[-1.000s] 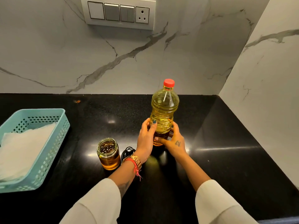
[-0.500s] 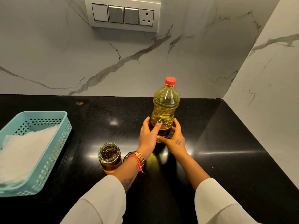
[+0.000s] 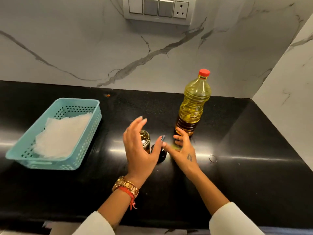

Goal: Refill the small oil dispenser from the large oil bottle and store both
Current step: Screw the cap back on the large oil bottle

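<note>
Soft, even indoor light fills the scene, and the marble wall (image 3: 71,48) looks bright and smooth. The glossy black countertop (image 3: 245,175) carries long white streaks of glare and dark reflections. Both hands, the left hand (image 3: 138,150) and right hand (image 3: 183,151), are smeared by motion blur, and straight edges bow near the frame's borders.

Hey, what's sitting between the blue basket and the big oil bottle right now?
In the head view, the small open jar and a dark lid sit on the counter between the blue basket and the oil bottle, partly hidden by the left hand.
</note>
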### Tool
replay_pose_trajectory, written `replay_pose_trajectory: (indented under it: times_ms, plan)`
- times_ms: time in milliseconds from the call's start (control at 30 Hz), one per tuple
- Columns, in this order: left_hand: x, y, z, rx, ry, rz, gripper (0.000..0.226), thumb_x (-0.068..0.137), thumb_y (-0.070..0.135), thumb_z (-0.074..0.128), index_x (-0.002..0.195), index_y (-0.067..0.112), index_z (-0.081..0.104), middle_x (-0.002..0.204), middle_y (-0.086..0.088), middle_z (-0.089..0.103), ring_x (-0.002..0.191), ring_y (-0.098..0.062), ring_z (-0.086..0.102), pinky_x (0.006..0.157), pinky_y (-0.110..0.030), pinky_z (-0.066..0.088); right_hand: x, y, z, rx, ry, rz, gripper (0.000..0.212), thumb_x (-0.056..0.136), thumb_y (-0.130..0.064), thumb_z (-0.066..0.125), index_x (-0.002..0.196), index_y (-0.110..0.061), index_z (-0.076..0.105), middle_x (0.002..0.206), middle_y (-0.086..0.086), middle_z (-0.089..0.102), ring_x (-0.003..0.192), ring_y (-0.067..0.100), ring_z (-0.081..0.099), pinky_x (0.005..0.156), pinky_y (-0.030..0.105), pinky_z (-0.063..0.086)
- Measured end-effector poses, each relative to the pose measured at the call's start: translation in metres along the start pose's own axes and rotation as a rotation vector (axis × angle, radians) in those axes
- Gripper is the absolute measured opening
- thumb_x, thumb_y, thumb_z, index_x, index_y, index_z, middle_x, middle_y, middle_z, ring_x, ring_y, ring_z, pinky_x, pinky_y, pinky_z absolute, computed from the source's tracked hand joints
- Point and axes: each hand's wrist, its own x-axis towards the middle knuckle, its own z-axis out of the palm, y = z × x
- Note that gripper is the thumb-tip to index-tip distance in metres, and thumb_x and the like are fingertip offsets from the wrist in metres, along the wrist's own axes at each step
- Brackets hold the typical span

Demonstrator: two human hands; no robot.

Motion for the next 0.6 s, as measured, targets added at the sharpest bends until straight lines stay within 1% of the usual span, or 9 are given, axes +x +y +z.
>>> replay_pose_trajectory:
  times_ms: [33, 100, 233, 300, 367, 400, 467, 533, 600]
  plan:
    - [-0.001, -0.009, -0.005, 0.048, -0.001, -0.045, 0.062, 0.078, 0.042, 0.060, 0.132, 0.021, 0.038, 0.137, -0.002, 0.043, 0.128, -0.012, 0.036, 0.103, -0.051, 0.035, 0.000, 0.000, 0.006, -0.050, -0.051, -0.012, 0.082, 0.071, -0.043, 0.075, 0.138, -0.029, 0.031, 0.129, 0.001, 0.047, 0.117, 0.012, 0.047, 0.097, 0.031, 0.043]
    - [-0.003, -0.025, -0.010, 0.117, -0.060, -0.144, 0.072, 0.075, 0.048, 0.061, 0.136, 0.022, 0.033, 0.142, -0.002, 0.038, 0.132, -0.014, 0.031, 0.109, -0.050, 0.029, 0.002, -0.001, 0.017, -0.169, -0.122, -0.041, 0.087, 0.067, -0.042, 0.078, 0.139, -0.028, 0.030, 0.132, 0.001, 0.046, 0.118, 0.009, 0.044, 0.096, 0.026, 0.039]
    - [-0.009, -0.045, -0.008, 0.081, -0.281, -0.355, 0.099, 0.069, 0.043, 0.076, 0.145, 0.026, 0.015, 0.151, 0.000, 0.026, 0.139, -0.018, 0.023, 0.113, -0.038, 0.025, 0.009, 0.002, 0.030, -0.374, -0.191, -0.075, 0.092, 0.061, -0.038, 0.083, 0.137, -0.023, 0.032, 0.135, 0.004, 0.047, 0.124, 0.017, 0.044, 0.095, 0.026, 0.037]
    - [-0.009, -0.050, -0.005, 0.009, -0.343, -0.445, 0.108, 0.066, 0.040, 0.079, 0.146, 0.030, 0.007, 0.152, -0.001, 0.026, 0.138, -0.018, 0.026, 0.112, -0.037, 0.028, 0.012, 0.006, 0.033, -0.470, -0.203, -0.090, 0.089, 0.061, -0.036, 0.083, 0.135, -0.021, 0.035, 0.133, 0.004, 0.050, 0.122, 0.019, 0.047, 0.094, 0.028, 0.040]
    - [-0.010, -0.056, -0.003, -0.041, -0.366, -0.512, 0.112, 0.064, 0.036, 0.082, 0.145, 0.034, 0.004, 0.149, -0.003, 0.032, 0.135, -0.021, 0.034, 0.110, -0.042, 0.033, 0.015, 0.010, 0.035, -0.564, -0.200, -0.109, 0.081, 0.063, -0.033, 0.081, 0.130, -0.021, 0.038, 0.127, 0.004, 0.054, 0.117, 0.020, 0.051, 0.090, 0.030, 0.043]
    - [-0.011, -0.058, -0.002, -0.049, -0.372, -0.532, 0.112, 0.064, 0.035, 0.082, 0.145, 0.034, 0.005, 0.147, -0.005, 0.036, 0.132, -0.022, 0.038, 0.108, -0.042, 0.035, 0.016, 0.011, 0.035, -0.602, -0.197, -0.123, 0.074, 0.064, -0.032, 0.080, 0.126, -0.021, 0.041, 0.122, 0.004, 0.058, 0.113, 0.021, 0.054, 0.086, 0.031, 0.045]
    - [-0.013, -0.063, 0.000, -0.050, -0.362, -0.536, 0.108, 0.064, 0.033, 0.083, 0.144, 0.032, 0.010, 0.142, -0.005, 0.043, 0.128, -0.021, 0.044, 0.105, -0.038, 0.038, 0.018, 0.013, 0.035, -0.646, -0.191, -0.174, 0.061, 0.065, -0.031, 0.078, 0.117, -0.020, 0.046, 0.112, 0.004, 0.062, 0.105, 0.022, 0.057, 0.078, 0.031, 0.047]
    - [-0.015, -0.067, 0.002, -0.045, -0.329, -0.512, 0.097, 0.064, 0.035, 0.082, 0.141, 0.028, 0.024, 0.134, -0.001, 0.051, 0.121, -0.017, 0.050, 0.098, -0.029, 0.042, 0.020, 0.012, 0.034, -0.657, -0.201, -0.191, 0.054, 0.066, -0.032, 0.078, 0.111, -0.019, 0.050, 0.108, 0.003, 0.063, 0.100, 0.021, 0.058, 0.074, 0.029, 0.044]
    - [-0.015, -0.070, 0.003, -0.046, -0.309, -0.496, 0.082, 0.063, 0.036, 0.083, 0.131, 0.025, 0.038, 0.123, 0.002, 0.058, 0.112, -0.014, 0.056, 0.089, -0.023, 0.044, 0.024, 0.008, 0.029, -0.619, -0.213, -0.162, 0.054, 0.064, -0.033, 0.079, 0.108, -0.019, 0.052, 0.105, 0.002, 0.064, 0.098, 0.020, 0.058, 0.074, 0.028, 0.043]
